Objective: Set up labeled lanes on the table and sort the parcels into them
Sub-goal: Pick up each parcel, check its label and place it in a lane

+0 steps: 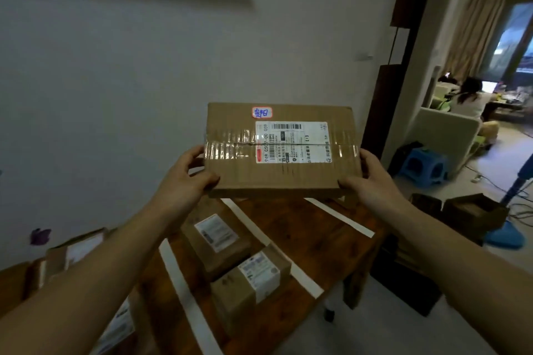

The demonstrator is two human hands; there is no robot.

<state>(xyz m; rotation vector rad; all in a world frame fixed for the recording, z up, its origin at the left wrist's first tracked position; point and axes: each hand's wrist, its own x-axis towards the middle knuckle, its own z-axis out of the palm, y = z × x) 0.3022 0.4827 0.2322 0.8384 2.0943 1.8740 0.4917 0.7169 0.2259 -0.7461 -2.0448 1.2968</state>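
Evidently we hold the parcel [281, 150] up to read it: our left hand [184, 179] clamps its left edge, thumb on the near face and fingers curled behind, and our right hand [366, 179] does the same on the right edge. Both grips are closed on the cardboard, one at each end, which keeps the wide, flat box level and its top face turned toward us. That face carries a white shipping label [291, 142] across the clear tape seam and a small red-bordered sticker [262, 112] with blue handwriting near the upper edge; we judge that sticker names the destination, so raising the box to eye level serves to choose its lane.

Below the held box lies the wooden worktop [331, 239], divided by white tape strips [343, 217] running away from us into lanes. Two smaller boxes [230, 256] already sit one behind the other in the lane between two strips, suggesting sorting is underway. The lane to the right looks bare. More cartons [72, 253] wait at the left, off the worktop's edge, partly hidden by our left forearm.
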